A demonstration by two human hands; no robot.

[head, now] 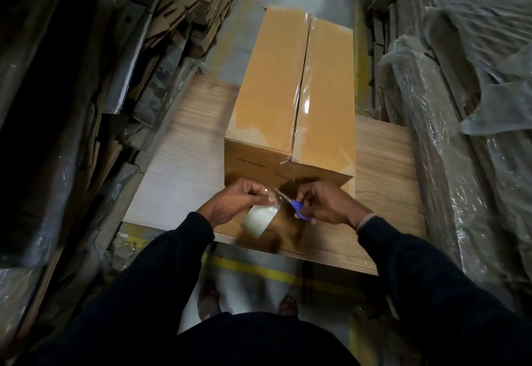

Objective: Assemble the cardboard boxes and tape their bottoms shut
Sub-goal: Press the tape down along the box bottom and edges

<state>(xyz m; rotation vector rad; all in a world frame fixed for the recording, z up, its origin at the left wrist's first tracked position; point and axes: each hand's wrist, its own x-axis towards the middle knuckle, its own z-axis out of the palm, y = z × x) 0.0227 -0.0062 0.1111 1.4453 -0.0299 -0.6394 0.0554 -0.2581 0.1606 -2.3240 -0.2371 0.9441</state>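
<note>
Standing: a long cardboard box (pixel 290 92) lies on a wooden table (pixel 184 158), running from the near edge away to the far end, where it overhangs the table.
Box surface: plain tan, two top flaps meeting at a centre seam; faded pale patches at the corners.
Seam: clear glossy tape (pixel 302 89) runs the whole length of it and down over the near end face.
Near face: small printed lettering, upside down from this view and too small to read surely.
Left hand (pixel 239 200): fingers curled, pinching the loose tape strip; the white tape roll (pixel 260 219) hangs just below it.
Right hand (pixel 325 203): fingers curled through the blue handles of the scissors (pixel 290 203), blades pointing left at the strip between the hands.
Blades: partly blurred; whether they are touching the tape cannot be told.
Hidden: the lower near face of the box sits behind both hands and the roll.
Surroundings: flat cardboard stacks (pixel 178 20) on the left, plastic-wrapped bundles (pixel 460 92) on the right, both dim.
</note>
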